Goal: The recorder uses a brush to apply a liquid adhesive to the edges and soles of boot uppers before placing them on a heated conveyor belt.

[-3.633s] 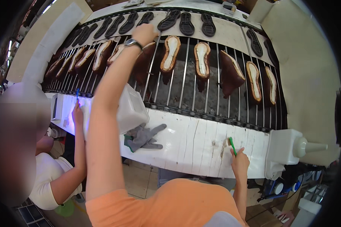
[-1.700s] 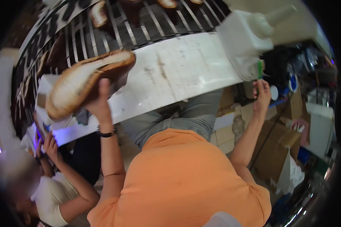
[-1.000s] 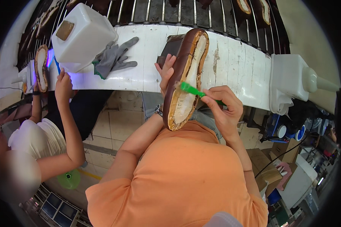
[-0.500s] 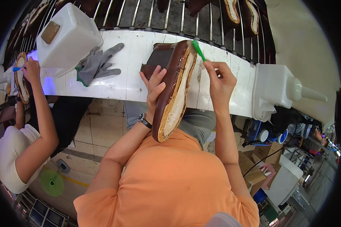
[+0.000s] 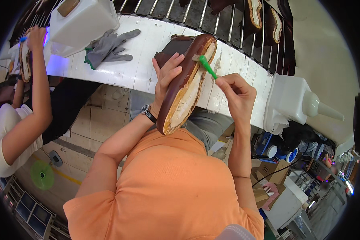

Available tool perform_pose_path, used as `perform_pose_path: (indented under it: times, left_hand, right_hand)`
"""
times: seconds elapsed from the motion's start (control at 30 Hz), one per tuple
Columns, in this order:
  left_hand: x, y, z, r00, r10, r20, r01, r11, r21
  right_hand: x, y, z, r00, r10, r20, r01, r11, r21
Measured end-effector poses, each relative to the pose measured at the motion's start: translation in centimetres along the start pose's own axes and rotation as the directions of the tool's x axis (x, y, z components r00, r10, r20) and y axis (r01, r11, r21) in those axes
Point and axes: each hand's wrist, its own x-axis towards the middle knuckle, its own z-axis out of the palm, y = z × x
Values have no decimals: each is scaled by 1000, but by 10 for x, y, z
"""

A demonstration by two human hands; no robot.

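A dark brown leather boot upper (image 5: 185,83) is tilted over the front edge of the white bench, its pale, tan-rimmed underside facing right. My left hand (image 5: 168,78) grips it by the leather side, fingers spread over the shaft. Between thumb and fingers, my right hand (image 5: 240,96) pinches a small green-handled brush (image 5: 208,67). The bristles touch the edge of the underside near its far end, where the leather looks wet and glossy.
A grey glove (image 5: 110,50) lies on the bench (image 5: 144,76) beside a white plastic container (image 5: 84,26). Another white container with a spout (image 5: 290,98) is at the right end. Beyond run metal rollers (image 5: 186,12) carrying more boot uppers (image 5: 275,26). A co-worker's arm (image 5: 38,80) is at left.
The brush has gone from the far tip of the underside to its left edge, a little nearer me. My right hand has followed. The whole view has shifted slightly.
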Motion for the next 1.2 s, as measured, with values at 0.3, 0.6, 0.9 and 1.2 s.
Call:
perform_pose_path:
  times: [0.3,0.6,0.9,1.2]
  left_hand:
    - [17,13,-7,995,-77,70,82,994,-70]
    - [45,36,-30,945,-99,312,78,994,81]
    - [99,71,-61,726,-168,667,160,984,74]
    - [171,31,-45,403,-81,912,281,959,-39]
  right_hand:
    - [-35,-35,2,945,-299,135,307,951,-40]
    - [-57,-65,-3,870,-446,212,474,874,-106]
    - [-47,-91,-19,786,-602,141,618,760,-200]
    - [25,-102,-39,670,-731,130,719,596,-357]
